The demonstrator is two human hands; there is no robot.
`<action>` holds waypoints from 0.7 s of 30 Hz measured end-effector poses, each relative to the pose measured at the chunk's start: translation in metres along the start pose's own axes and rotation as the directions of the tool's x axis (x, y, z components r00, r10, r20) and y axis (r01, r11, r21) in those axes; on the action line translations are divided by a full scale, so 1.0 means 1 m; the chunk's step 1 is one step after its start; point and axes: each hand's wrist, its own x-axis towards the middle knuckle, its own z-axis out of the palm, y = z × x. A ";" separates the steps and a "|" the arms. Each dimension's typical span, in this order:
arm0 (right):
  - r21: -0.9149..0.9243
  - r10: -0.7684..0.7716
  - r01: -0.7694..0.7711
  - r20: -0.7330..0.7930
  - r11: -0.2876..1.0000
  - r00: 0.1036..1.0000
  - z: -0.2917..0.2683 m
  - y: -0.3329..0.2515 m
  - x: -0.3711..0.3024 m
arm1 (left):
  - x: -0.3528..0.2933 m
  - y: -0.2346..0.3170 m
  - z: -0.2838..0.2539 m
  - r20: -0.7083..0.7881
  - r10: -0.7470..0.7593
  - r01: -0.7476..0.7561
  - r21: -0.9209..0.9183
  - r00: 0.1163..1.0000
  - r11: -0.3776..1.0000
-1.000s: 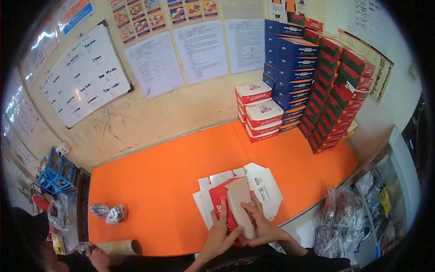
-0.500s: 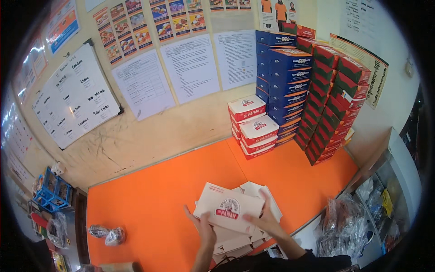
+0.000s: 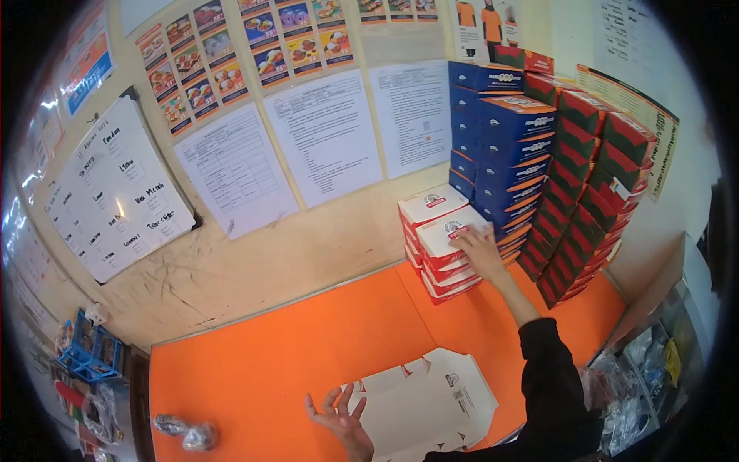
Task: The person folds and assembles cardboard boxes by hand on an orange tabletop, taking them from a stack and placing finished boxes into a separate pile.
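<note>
My right hand point(image 3: 480, 250) reaches out to the front stack of white-and-red boxes, its fingers resting on the lid of the top takeaway box point(image 3: 443, 233). The fingers look spread and partly bent, not wrapped round it. Behind this stack stands another column of the same boxes point(image 3: 433, 202). Low in the picture, my left hand point(image 3: 342, 422) is open, palm up with fingers apart, and holds nothing. It is at the left edge of a flat, unfolded white box blank point(image 3: 416, 400) that lies printed on the orange table point(image 3: 308, 339).
Tall stacks of blue boxes point(image 3: 514, 127) and green-and-red boxes point(image 3: 589, 200) rise behind and right of the white ones. Two plastic-wrapped bundles point(image 3: 198, 436) lie at the table's left. A blue crate point(image 3: 91, 346) sits beyond it; plastic bags point(image 3: 616, 400) are at the right.
The closed white box that both hands held over the table is now gone from there. My right hand has moved up and right to the stack; my left has opened. The view has shifted.
</note>
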 end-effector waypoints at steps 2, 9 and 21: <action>0.038 0.050 -0.045 -0.148 0.998 0.988 -0.003 -0.037 -0.008 | -0.005 0.000 -0.017 -0.074 0.012 -0.006 0.086 0.997 0.996; 0.767 -0.618 0.082 0.444 0.637 0.648 -0.042 -0.288 -0.242 | -0.018 0.008 -0.018 -0.123 -0.083 0.086 0.025 0.989 0.996; 0.773 -0.227 -0.390 0.552 0.500 0.802 -0.131 -0.257 -0.169 | -0.073 0.046 -0.003 0.772 0.001 -0.755 0.622 0.636 0.207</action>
